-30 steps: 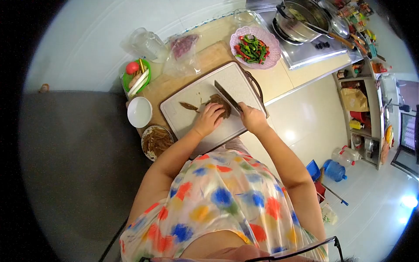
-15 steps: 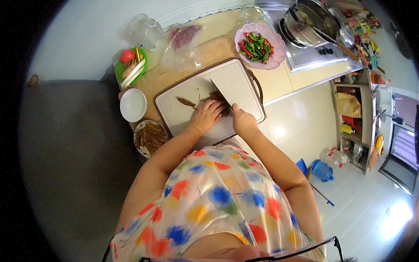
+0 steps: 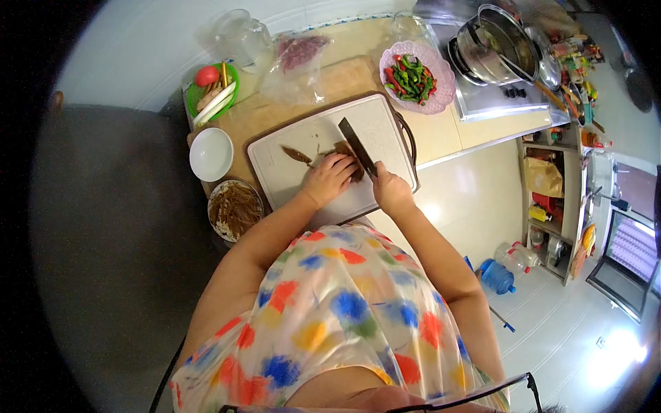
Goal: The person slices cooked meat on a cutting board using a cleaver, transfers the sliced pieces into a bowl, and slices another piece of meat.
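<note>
My right hand [image 3: 393,191] grips a kitchen knife [image 3: 356,146] by its handle, with the dark, broad blade pointing up and away across the cutting board [image 3: 275,189]. Just left of the blade, my left hand [image 3: 329,181] presses curled fingers on a dark brown piece of food [image 3: 357,173], whose kind I cannot make out. Part of that piece is hidden under the fingers. A separate brown, leaf-shaped piece [image 3: 297,154] lies on the board to the left, among small scraps.
Beside the board's left edge stand a white bowl [image 3: 211,155] and a bowl of brown shreds [image 3: 234,210]. Behind are a green basket of vegetables [image 3: 235,77], bagged meat [image 3: 301,54] and a pink plate [image 3: 444,89] of chilies. A pot [image 3: 480,57] sits on the stove.
The knife has shifted slightly right, away from my left fingers, and its blade now shows more of its broad side. My left hand stays on the brown food.
</note>
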Action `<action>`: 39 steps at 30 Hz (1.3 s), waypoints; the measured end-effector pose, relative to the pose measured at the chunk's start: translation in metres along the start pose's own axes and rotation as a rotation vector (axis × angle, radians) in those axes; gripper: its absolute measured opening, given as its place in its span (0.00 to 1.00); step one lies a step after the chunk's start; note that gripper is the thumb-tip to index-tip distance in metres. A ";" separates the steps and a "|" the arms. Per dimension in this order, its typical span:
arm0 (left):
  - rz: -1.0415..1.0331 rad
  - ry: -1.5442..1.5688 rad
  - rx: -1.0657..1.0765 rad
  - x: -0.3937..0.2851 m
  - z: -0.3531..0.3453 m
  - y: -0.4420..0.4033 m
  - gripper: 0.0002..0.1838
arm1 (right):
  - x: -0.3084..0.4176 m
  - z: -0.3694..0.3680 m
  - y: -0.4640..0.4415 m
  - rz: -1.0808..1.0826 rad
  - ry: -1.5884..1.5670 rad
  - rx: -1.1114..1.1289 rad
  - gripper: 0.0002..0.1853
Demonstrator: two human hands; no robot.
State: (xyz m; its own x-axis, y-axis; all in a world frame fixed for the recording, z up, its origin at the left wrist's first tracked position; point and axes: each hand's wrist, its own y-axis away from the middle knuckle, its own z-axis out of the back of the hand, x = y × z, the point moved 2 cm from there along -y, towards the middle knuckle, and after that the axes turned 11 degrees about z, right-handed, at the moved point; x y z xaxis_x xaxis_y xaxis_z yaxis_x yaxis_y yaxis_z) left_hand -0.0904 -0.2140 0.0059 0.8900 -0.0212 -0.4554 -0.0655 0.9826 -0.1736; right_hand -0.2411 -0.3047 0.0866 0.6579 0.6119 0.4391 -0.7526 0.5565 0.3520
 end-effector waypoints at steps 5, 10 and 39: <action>0.022 0.027 -0.022 0.000 -0.002 0.003 0.20 | 0.003 -0.011 -0.003 0.023 0.056 0.023 0.15; 0.003 0.038 0.010 0.005 -0.005 0.003 0.20 | 0.003 -0.028 -0.016 0.011 0.068 -0.011 0.16; 0.008 0.050 -0.024 0.004 -0.005 0.003 0.18 | 0.009 -0.023 -0.021 -0.035 0.030 -0.054 0.12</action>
State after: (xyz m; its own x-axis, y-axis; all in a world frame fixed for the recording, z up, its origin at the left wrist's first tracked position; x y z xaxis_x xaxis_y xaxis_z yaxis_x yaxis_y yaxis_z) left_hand -0.0891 -0.2120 -0.0014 0.8659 -0.0231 -0.4997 -0.0836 0.9782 -0.1901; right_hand -0.2188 -0.2979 0.0637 0.6849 0.6074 0.4025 -0.7270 0.6068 0.3214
